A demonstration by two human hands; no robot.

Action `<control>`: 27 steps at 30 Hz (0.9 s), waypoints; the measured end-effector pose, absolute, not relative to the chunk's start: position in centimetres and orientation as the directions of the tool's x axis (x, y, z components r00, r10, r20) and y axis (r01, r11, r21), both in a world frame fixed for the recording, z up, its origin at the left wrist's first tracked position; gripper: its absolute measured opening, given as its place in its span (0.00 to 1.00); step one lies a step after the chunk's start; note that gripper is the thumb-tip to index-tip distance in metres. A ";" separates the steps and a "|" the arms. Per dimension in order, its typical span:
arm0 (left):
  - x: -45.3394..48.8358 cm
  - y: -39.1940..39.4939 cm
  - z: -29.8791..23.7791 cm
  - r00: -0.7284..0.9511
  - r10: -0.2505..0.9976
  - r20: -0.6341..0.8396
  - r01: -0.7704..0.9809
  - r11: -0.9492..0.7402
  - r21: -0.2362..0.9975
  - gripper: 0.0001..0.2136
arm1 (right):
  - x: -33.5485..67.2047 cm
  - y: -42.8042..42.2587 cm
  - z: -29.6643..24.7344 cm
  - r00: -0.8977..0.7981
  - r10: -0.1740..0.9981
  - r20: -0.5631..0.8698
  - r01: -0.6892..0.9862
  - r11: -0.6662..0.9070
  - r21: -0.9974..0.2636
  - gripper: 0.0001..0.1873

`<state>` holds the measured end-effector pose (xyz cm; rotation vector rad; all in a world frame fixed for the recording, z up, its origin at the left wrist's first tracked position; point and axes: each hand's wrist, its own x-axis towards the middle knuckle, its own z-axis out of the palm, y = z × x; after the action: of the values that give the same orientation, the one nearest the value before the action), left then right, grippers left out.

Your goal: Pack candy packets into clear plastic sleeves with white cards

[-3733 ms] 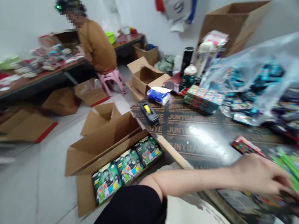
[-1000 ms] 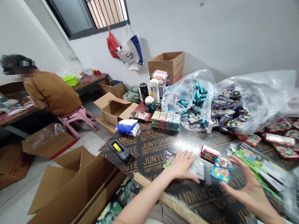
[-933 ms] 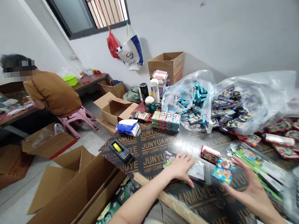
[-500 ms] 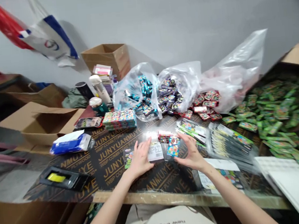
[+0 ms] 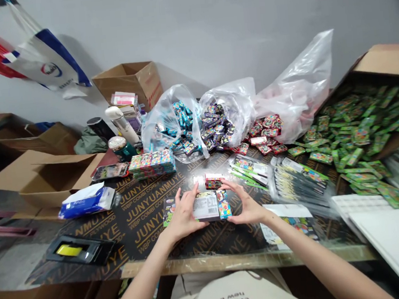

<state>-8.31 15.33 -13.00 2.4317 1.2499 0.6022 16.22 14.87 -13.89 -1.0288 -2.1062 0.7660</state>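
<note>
My left hand and my right hand hold a flat printed card pack between them just above the dark table. A small colourful packet lies against the pack's right end under my right fingers. A red small box sits on the table just behind the pack. Both hands have fingers curled round the pack's ends.
Clear bags of small packets stand at the back. Green packets fill an open carton at the right. Card stacks, a box stack, a tissue pack, a tape dispenser, bottles and open cartons surround the hands.
My view swung right from the floor cartons to the table. Both hands closed in on the card pack and the colourful packet and lifted them together slightly.
</note>
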 end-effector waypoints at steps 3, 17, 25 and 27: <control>-8.1 15.5 -13.1 0.515 0.830 0.215 0.679 -0.548 0.488 0.49 | 16.4 15.0 -14.1 -0.464 0.837 0.290 0.473 0.511 -0.718 0.52; -6.8 16.9 -15.7 0.513 0.856 0.063 0.710 -0.464 0.530 0.48 | 15.5 27.1 -16.0 -0.129 0.925 0.357 0.893 0.266 -0.364 0.27; -2.0 21.8 -19.2 0.609 0.792 -0.041 0.696 -0.509 0.506 0.44 | 14.4 39.3 -16.3 -0.266 0.940 0.212 0.957 0.285 -0.060 0.27; -1.5 24.4 -19.1 0.537 0.843 -0.029 0.755 -0.465 0.463 0.43 | 14.3 39.9 -16.4 -0.274 0.942 0.196 0.957 0.288 -0.044 0.25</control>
<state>-1.54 24.42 -19.12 2.3551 1.3036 0.2831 14.33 39.93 -16.38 -1.7685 -2.3672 -0.1219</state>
